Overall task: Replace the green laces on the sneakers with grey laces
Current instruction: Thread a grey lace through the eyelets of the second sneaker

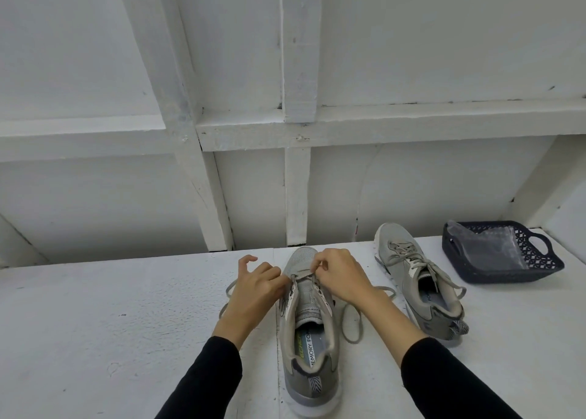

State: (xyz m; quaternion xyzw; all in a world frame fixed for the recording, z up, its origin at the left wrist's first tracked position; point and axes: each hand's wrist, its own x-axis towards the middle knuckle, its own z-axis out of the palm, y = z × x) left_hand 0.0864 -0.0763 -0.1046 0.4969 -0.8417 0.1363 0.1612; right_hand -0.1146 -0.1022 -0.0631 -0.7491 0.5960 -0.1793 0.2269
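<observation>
White desk (95, 323) carries the near sneaker (309, 339), heel toward the person. Left hand (257, 287) and right hand (341, 274) each pinch the grey lace (350, 323) at its lowest eyelets; uneven pulling could leave mismatched ends. Beyond sits the laced sneaker (418, 291).

Left grip (257, 287) and right grip (339, 274) both pinching.

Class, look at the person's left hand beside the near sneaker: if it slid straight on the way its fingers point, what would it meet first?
Probably the white wall behind the table; the left hand points past the near sneaker. Depth is unclear.
</observation>
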